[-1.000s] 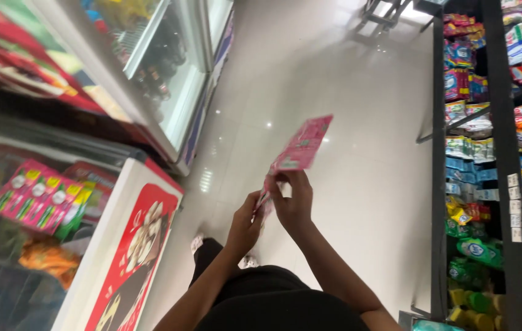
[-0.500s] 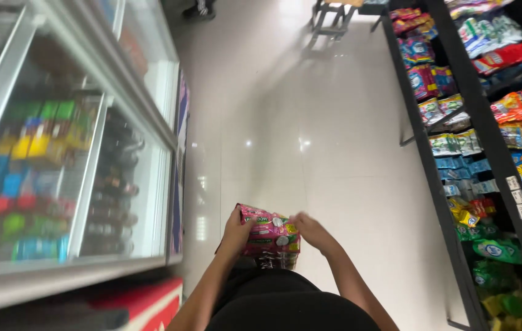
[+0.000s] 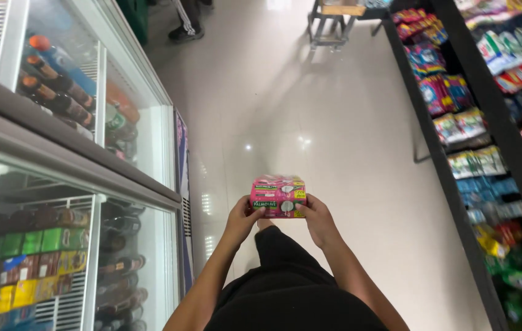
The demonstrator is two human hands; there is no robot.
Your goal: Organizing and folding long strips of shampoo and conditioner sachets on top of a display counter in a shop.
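While the person stands in a shop aisle, the left hand and right hand each grip one end of a pink pack out in front of the body. It looks small, boxy and light, maybe a bit slick in its wrap, so both ends are good spots to hold. Past it, the shiny floor runs between a glass fridge and snack shelves

Both hands hold a pink pack above the floor.
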